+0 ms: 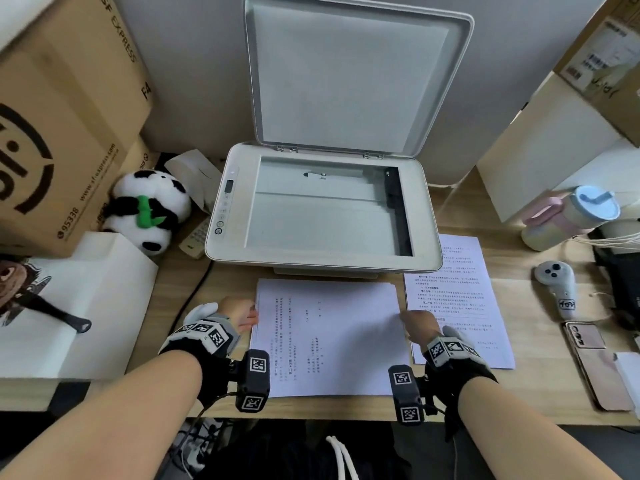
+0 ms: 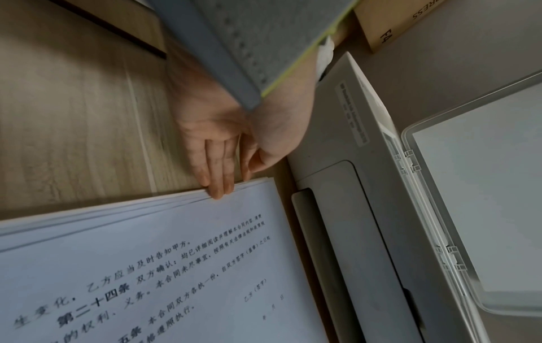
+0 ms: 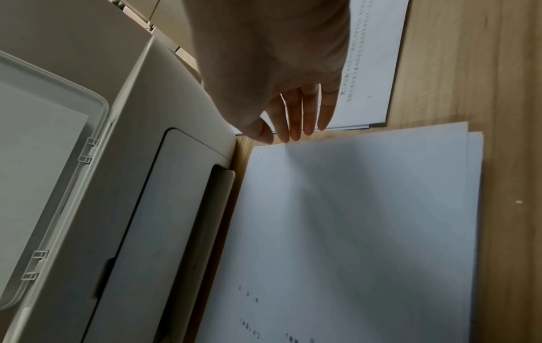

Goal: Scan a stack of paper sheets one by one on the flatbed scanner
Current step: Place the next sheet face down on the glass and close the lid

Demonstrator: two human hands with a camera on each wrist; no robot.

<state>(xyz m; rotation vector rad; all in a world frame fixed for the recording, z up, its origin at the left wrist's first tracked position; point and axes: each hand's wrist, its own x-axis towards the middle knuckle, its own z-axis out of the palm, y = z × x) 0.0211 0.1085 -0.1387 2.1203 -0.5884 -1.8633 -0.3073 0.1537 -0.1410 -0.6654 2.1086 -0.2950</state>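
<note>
Head view: stack (image 1: 332,337) lies long axis left-right before scanner (image 1: 322,209).

R hand (image 3: 281,92) fingertips (image 3: 294,135) touch paper stack (image 3: 352,220) edge, beside open scanner (image 3: 140,162).

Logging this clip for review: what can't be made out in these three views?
- Left hand: the head view hides its fingertips behind the hand's back; whether they have separated one sheet of the white printed paper stack is unclear.
- Right hand: motion-blurred in the right wrist view, contact with the stack uncertain.
- White flatbed scanner: button labels too small.
</note>
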